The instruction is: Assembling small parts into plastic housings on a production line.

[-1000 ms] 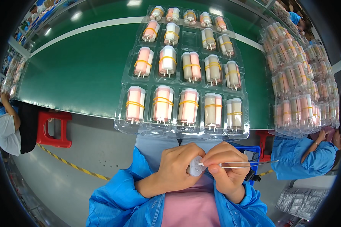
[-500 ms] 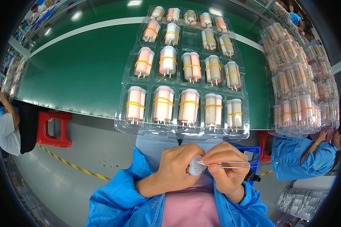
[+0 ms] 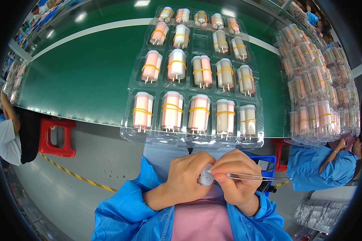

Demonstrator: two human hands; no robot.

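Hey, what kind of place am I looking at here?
Likely a factory assembly line: a long green conveyor belt, clear blister trays of banded pink and white cylinders, stacked trays alongside, and a co-worker's blue smock.

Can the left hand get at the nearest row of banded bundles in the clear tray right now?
Probably not yet: the left hand is wrapped around a small white part, though the path to the clear tray just ahead looks free.

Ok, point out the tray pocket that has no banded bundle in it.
The clear tray's empty pocket is the middle one of the second row from the far edge; every other pocket holds a yellow-banded bundle.
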